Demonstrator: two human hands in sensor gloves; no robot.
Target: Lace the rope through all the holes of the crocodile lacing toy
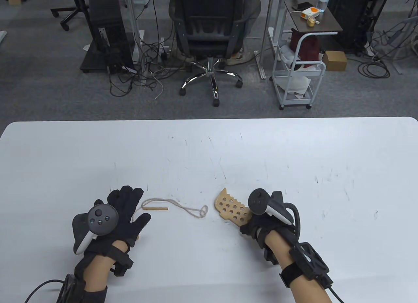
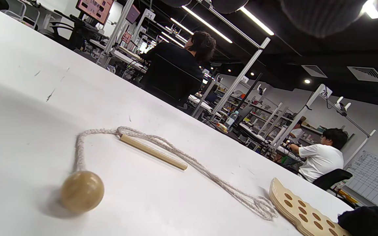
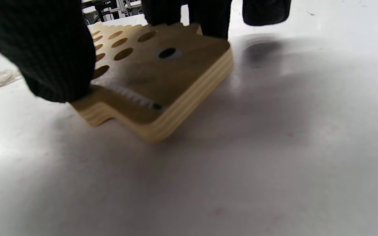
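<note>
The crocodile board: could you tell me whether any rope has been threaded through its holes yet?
Not yet. The holes in the crocodile board show empty, and the rope lies loose on the table beside it.

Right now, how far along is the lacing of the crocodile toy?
Nothing is threaded yet: the rope lies loose on the table, with its wooden needle and end ball free, apart from the board. In hand: the right hand grips the crocodile board; the left hand is open beside the needle. Every visible hole remains to be laced.
</note>
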